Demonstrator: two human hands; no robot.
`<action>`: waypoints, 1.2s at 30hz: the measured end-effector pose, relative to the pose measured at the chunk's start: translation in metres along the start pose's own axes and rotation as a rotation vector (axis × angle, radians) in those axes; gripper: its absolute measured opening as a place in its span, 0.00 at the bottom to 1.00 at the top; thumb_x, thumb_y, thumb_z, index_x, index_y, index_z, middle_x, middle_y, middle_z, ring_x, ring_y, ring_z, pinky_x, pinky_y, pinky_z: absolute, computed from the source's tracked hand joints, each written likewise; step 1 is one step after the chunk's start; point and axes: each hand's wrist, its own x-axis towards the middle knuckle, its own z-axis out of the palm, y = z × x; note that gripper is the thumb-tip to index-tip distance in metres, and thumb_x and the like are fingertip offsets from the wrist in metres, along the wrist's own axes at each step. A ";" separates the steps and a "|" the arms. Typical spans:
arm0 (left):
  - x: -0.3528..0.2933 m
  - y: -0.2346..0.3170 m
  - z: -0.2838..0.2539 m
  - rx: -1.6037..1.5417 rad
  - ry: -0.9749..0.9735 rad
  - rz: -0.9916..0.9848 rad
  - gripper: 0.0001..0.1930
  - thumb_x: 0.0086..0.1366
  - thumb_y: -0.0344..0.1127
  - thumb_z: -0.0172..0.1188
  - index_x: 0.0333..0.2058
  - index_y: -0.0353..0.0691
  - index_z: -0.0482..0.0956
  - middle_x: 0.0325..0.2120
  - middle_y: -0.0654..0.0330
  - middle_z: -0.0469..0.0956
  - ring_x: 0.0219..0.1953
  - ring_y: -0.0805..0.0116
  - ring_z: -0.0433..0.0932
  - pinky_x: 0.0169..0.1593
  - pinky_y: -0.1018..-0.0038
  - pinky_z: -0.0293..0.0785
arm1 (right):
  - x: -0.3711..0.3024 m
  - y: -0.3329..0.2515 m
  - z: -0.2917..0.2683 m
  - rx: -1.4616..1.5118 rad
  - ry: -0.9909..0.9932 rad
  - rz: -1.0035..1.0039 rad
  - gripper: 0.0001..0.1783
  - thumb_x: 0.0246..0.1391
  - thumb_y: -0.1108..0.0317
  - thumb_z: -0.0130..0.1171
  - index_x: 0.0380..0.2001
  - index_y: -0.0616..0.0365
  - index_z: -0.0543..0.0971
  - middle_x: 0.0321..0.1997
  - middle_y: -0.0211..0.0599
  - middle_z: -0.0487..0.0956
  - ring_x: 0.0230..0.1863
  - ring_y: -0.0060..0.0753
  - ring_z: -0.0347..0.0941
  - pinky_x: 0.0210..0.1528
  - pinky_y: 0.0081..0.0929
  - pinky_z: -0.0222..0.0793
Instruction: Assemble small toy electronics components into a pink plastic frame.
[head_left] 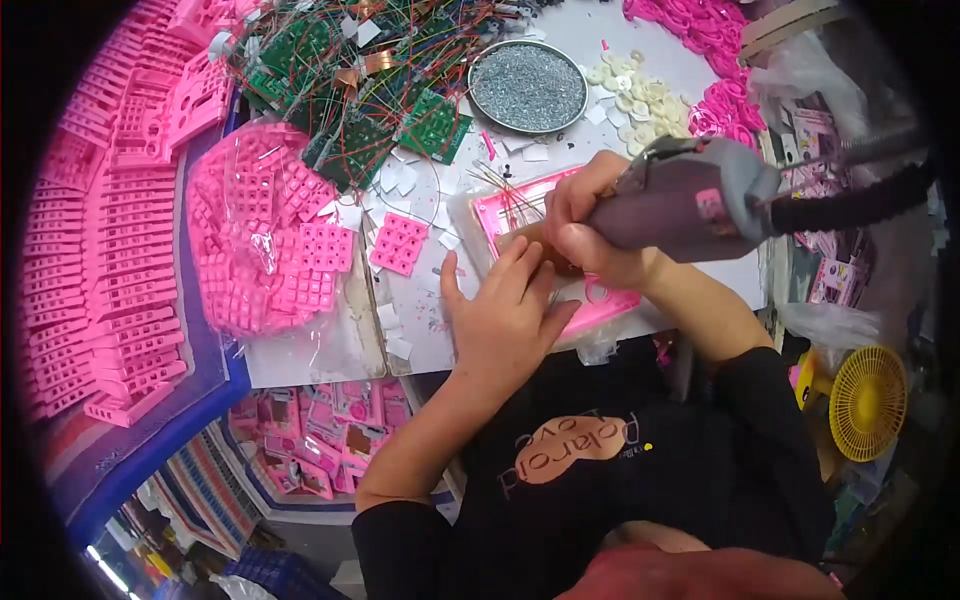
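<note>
A grey powered screwdriver (690, 200) is gripped in my right hand (605, 220), its fingers wrapped round the front end. The tool's tip is hidden behind the hand. Below it lies a pink plastic casing (612, 306) with a brown board (563, 264) partly in view inside. My left hand (500, 325) rests over the near-left side of the casing, fingers spread and their tips on the board. Thin wires (510, 195) stick up from the casing's far side.
Green circuit boards (432, 125) with tangled wires and a round dish (528, 131) of screws lie beyond. At left are bagged pink keypads (265, 230) and stacked pink casings (110, 290). Cream parts (635, 95) sit far right; a yellow fan (868, 404) stands near right.
</note>
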 end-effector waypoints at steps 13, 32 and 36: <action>0.155 -0.051 -0.007 0.226 0.171 0.064 0.06 0.60 0.40 0.63 0.29 0.46 0.85 0.34 0.59 0.83 0.44 0.61 0.78 0.49 0.54 0.63 | 0.034 -0.023 -0.030 0.470 0.044 -0.243 0.18 0.57 0.70 0.60 0.47 0.62 0.68 0.21 0.33 0.72 0.17 0.22 0.66 0.19 0.21 0.64; 0.252 -0.069 0.035 0.627 -0.019 0.126 0.10 0.62 0.33 0.56 0.34 0.50 0.87 0.34 0.62 0.85 0.43 0.60 0.81 0.52 0.56 0.64 | 0.016 -0.030 -0.040 0.320 0.178 -0.040 0.16 0.57 0.70 0.61 0.45 0.59 0.68 0.16 0.30 0.67 0.15 0.22 0.59 0.17 0.24 0.56; 0.253 -0.070 0.018 0.503 0.077 0.136 0.07 0.61 0.36 0.59 0.34 0.46 0.86 0.34 0.60 0.84 0.40 0.59 0.82 0.47 0.56 0.67 | 0.019 -0.036 -0.040 0.287 0.209 -0.026 0.16 0.57 0.70 0.60 0.45 0.59 0.68 0.18 0.30 0.66 0.16 0.22 0.59 0.17 0.24 0.56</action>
